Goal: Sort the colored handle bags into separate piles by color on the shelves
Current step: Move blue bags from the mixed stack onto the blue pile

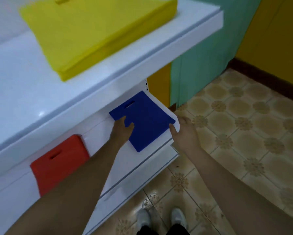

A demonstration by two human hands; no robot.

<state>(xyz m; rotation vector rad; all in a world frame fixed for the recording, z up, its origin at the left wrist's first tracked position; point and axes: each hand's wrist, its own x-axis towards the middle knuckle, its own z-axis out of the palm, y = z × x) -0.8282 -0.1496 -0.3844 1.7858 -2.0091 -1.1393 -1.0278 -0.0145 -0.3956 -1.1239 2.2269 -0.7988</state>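
Lying flat on the lower shelf (149, 160) at the centre of the frame, the blue bag (145, 122) sits between both hands, its handle slot turned toward the upper left and its long axis running from there down toward the lower right. The left hand (122, 128) is at the bag's left edge, thumb on top of the fabric and fingers apparently tucked under, so it grips that side. The right hand (183, 131) is at the bag's right corner, thumb tip touching the edge; its other fingers are curled behind, and whether they actually pinch the bag is hard to tell. The left hand looks the more firmly engaged of the two. Both forearms reach in from the bottom of the frame, roughly level, converging on the bag.

A red bag (59, 163) lies on the same shelf at lower left, well apart from the blue one. A thick yellow pile (95, 34) rests on the upper shelf (23, 92) at the top of the frame. Judging from this, the blue bag is being set down or squared as the start of its own pile.
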